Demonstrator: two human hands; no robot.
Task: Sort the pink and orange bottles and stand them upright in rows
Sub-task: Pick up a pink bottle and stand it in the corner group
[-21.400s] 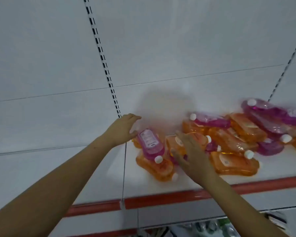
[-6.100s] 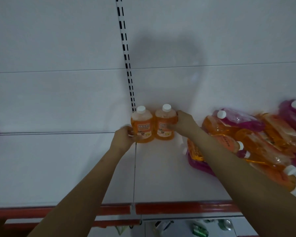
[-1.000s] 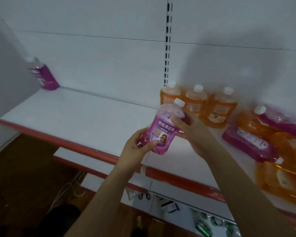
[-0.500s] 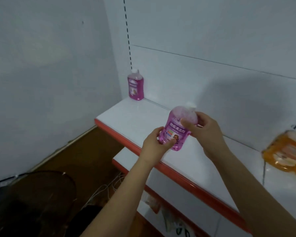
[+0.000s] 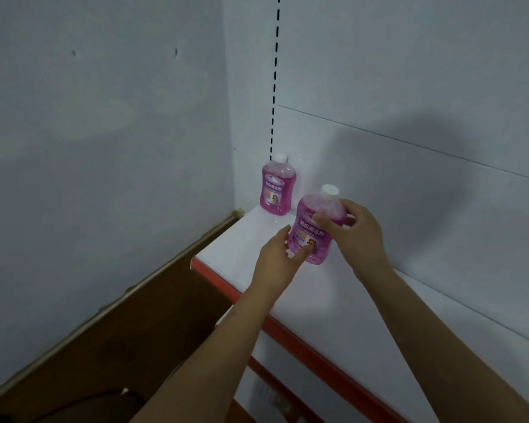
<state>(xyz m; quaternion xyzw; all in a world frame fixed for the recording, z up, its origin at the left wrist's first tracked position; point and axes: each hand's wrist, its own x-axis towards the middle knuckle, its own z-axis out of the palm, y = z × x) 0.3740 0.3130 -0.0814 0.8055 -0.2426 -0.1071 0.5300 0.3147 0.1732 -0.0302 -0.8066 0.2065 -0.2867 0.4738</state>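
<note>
Held pink bottle [image 5: 315, 228] now nearer corner bottle [image 5: 277, 188]; both hands' grip on it, L [image 5: 277, 261] & R [image 5: 356, 236].

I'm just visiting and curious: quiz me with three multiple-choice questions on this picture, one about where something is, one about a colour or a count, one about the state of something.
1. Where does the standing pink bottle sit?
A. In the back corner of the shelf
B. On the floor
C. At the shelf's front edge

2. How many bottles are in view?
A. One
B. Two
C. Four

3. What is the state of the held pink bottle?
A. Lying flat on the shelf
B. Gripped by both hands, cap up
C. Open with its cap off

Answers: 1 A, it stands where the shelf meets the side wall. 2 B, one stands in the corner and one is held. 3 B, the left hand grips its base, the right hand its shoulder, white cap on top.
</note>
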